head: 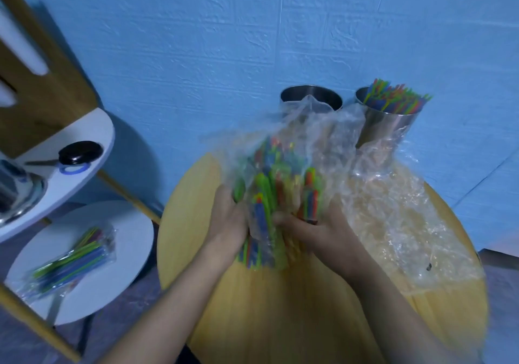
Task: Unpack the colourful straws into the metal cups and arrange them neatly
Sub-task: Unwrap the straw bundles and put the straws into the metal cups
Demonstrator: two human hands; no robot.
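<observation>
Over the middle of the round yellow table (pixel 280 307) I hold a clear plastic bag of colourful straws (pixel 269 189), its open crumpled top pointing away from me. My left hand (pixel 227 220) grips the bundle's left side. My right hand (pixel 314 226) grips its right side, fingers curled round the straws through the plastic. Against the blue wall stand two metal cups: the left cup (pixel 311 98) shows no straws and is partly hidden by the bag, and the right cup (pixel 390 119) is filled with colourful straws (pixel 393 97).
An empty crumpled plastic bag (pixel 398 217) lies on the table's right side. To the left, a white round shelf (pixel 118 273) carries another sealed pack of straws (pixel 70 262). A higher white shelf (pixel 84 139) holds scissors and a black lid.
</observation>
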